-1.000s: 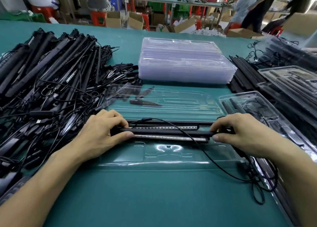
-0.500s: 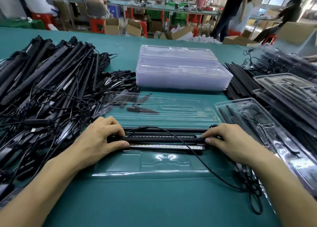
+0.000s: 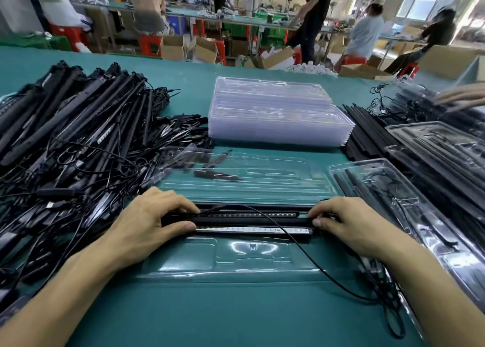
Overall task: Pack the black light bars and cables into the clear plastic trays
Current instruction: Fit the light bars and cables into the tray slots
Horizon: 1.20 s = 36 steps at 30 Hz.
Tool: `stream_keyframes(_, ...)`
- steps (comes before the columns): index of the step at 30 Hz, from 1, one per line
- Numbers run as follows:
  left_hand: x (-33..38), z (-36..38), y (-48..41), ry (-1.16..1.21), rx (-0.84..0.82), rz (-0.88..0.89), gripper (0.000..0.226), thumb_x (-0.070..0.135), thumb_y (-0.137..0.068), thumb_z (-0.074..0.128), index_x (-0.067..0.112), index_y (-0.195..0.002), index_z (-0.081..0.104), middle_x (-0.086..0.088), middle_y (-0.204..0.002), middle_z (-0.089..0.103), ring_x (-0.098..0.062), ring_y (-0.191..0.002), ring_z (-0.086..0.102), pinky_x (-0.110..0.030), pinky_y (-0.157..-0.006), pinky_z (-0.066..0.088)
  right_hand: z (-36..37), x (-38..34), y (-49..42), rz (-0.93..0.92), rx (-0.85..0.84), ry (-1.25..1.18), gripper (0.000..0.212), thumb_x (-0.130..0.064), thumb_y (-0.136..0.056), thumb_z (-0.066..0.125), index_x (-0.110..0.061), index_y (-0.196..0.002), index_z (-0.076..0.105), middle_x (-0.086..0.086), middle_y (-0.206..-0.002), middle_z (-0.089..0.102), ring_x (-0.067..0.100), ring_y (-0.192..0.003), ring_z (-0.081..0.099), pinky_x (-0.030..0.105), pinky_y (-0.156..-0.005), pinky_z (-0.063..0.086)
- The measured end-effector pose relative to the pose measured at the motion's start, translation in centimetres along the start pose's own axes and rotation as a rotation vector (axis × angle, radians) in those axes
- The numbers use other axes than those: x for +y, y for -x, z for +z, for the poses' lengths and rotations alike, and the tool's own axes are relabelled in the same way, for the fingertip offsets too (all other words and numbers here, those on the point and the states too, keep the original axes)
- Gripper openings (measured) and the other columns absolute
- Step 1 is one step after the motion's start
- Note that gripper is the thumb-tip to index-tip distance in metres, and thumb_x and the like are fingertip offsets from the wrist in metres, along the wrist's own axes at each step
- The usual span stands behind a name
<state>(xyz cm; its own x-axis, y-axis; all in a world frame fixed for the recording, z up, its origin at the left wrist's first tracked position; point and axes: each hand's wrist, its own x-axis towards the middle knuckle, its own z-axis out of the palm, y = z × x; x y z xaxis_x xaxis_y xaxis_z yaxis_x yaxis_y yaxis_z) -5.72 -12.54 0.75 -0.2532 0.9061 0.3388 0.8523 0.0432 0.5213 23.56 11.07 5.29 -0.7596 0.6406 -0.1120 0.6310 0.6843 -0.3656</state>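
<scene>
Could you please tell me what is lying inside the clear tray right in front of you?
Black light bars lie across the clear tray, with a cable trailing over them. The left hand and right hand cover the bars' ends.

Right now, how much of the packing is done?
Done: a filled tray sits on the right. In hand: left hand and right hand hold light bars on an open tray. Still to do: a big pile of bars and a stack of empty trays.
</scene>
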Motion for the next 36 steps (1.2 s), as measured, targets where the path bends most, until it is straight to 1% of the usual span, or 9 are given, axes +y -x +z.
stream_keyframes(4, 0.2, 0.0, 0.0, 0.001, 0.005, -0.016, 0.036, 0.067, -0.077, 0.056, 0.043, -0.101, 0.069, 0.025, -0.094, 0.062, -0.002, -0.094, 0.052, -0.033, -0.083, 0.045, 0.3, 0.1, 0.1, -0.006, 0.058, 0.025, 0.013, -0.034, -0.092, 0.064, -0.04, -0.101, 0.072, -0.014, -0.095, 0.06, 0.009, -0.098, 0.057, 0.037, -0.089, 0.049)
stream_keyframes(8, 0.4, 0.0, 0.1, 0.036, 0.022, -0.04, 0.027, 0.056, -0.078, 0.075, 0.04, -0.099, 0.072, 0.023, -0.094, 0.061, -0.005, -0.094, 0.052, -0.035, -0.085, 0.045, 1.0, 0.0, 0.1, 0.016, 0.101, 0.036, 0.015, -0.034, -0.092, 0.063, -0.043, -0.103, 0.07, -0.013, -0.094, 0.054, 0.013, -0.1, 0.054, 0.042, -0.087, 0.049)
stream_keyframes(11, 0.5, 0.0, 0.0, 0.071, 0.045, -0.07, 0.027, 0.046, -0.071, 0.076, 0.037, -0.096, 0.074, 0.023, -0.093, 0.063, -0.008, -0.092, 0.052, -0.036, -0.085, 0.044, 1.4, 0.0, 0.1, 0.02, 0.16, -0.022, 0.014, -0.031, -0.09, 0.068, -0.045, -0.09, 0.067, -0.013, -0.089, 0.055, 0.013, -0.094, 0.054, 0.042, -0.085, 0.049)
stream_keyframes(15, 0.6, 0.0, -0.1, 0.084, 0.04, -0.094, 0.03, 0.048, -0.066, 0.075, 0.037, -0.094, 0.076, 0.018, -0.088, 0.064, -0.014, -0.093, 0.053, -0.038, -0.086, 0.044, 1.6, 0.1, 0.1, 0.021, 0.177, -0.068, 0.021, -0.027, -0.087, 0.071, -0.045, -0.08, 0.064, -0.015, -0.088, 0.056, 0.011, -0.091, 0.054, 0.04, -0.084, 0.049)
stream_keyframes(19, 0.7, -0.3, -0.1, 0.106, 0.031, -0.111, 0.03, 0.049, -0.065, 0.076, 0.039, -0.093, 0.076, 0.016, -0.09, 0.064, -0.013, -0.095, 0.054, -0.04, -0.088, 0.045, 1.5, -0.1, 0.1, 0.004, 0.14, -0.07, 0.022, -0.024, -0.088, 0.07, -0.044, -0.081, 0.064, -0.013, -0.09, 0.056, 0.013, -0.093, 0.056, 0.038, -0.086, 0.048)
stream_keyframes(22, 1.0, -0.3, 0.1, 0.052, 0.043, -0.071, 0.028, 0.052, -0.071, 0.077, 0.037, -0.095, 0.075, 0.021, -0.092, 0.063, -0.01, -0.093, 0.056, -0.041, -0.085, 0.047, 1.2, -0.1, 0.3, -0.002, 0.126, -0.061, 0.012, -0.026, -0.089, 0.068, -0.038, -0.091, 0.071, -0.011, -0.093, 0.057, 0.014, -0.096, 0.056, 0.036, -0.088, 0.046)
stream_keyframes(28, 1.1, -0.5, 0.2, -0.003, 0.046, 0.022, 0.03, 0.058, -0.074, 0.067, 0.035, -0.092, 0.07, 0.019, -0.087, 0.066, -0.01, -0.091, 0.058, -0.039, -0.08, 0.05, 0.9, -1.1, 1.7, -0.126, 0.228, -0.162, 0.011, -0.03, -0.083, 0.075, -0.039, -0.085, 0.068, -0.01, -0.082, 0.056, 0.001, -0.081, 0.054, 0.014, -0.071, 0.039)
stream_keyframes(32, 0.9, -0.4, 0.2, -0.011, 0.082, 0.008, 0.017, 0.048, -0.077, 0.076, 0.032, -0.085, 0.074, 0.019, -0.08, 0.067, -0.01, -0.088, 0.058, -0.04, -0.077, 0.05, 1.2, -1.7, 1.7, -0.143, 0.124, -0.089, 0.007, -0.034, -0.082, 0.076, -0.039, -0.083, 0.071, -0.011, -0.085, 0.059, 0.003, -0.085, 0.057, 0.03, -0.082, 0.048)
stream_keyframes(36, 0.9, -0.3, 0.3, 0.034, 0.094, -0.023, 0.013, 0.043, -0.075, 0.075, 0.032, -0.082, 0.075, 0.022, -0.08, 0.068, -0.008, -0.088, 0.059, -0.039, -0.078, 0.051, 1.5, -1.8, 1.7, -0.128, 0.129, -0.054, 0.009, -0.038, -0.08, 0.076, -0.038, -0.086, 0.068, -0.013, -0.085, 0.059, 0.005, -0.086, 0.056, 0.035, -0.083, 0.049)
